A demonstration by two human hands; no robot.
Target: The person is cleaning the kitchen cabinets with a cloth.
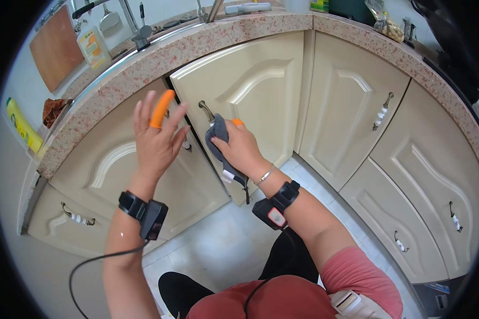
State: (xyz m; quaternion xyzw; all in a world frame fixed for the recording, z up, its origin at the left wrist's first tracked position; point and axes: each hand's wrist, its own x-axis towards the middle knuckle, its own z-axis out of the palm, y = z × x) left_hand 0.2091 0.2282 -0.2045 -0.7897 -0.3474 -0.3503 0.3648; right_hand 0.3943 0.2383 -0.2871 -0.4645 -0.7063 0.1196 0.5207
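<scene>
My right hand (241,145) grips a dark grey cloth (216,137), pressed around the lower part of a cabinet handle (206,111) of brass and white ceramic. That handle sits on a cream cabinet door (259,87), which stands slightly ajar at its left edge. A white tag and a dark loop hang from the cloth's lower end. My left hand (157,135) is raised in front of the neighbouring cabinet door (115,159), fingers apart and holding nothing. It partly hides that door's handle (187,144). Each hand wears an orange finger cot (162,108) on one finger.
Above the doors runs a speckled pink stone countertop (239,34). On it stand a faucet (133,28), a soap bottle (92,46), a yellow bottle (24,125) and a brown cloth (55,111). More cabinet doors (343,107) curve to the right. Cables hang from both wrist devices (153,219).
</scene>
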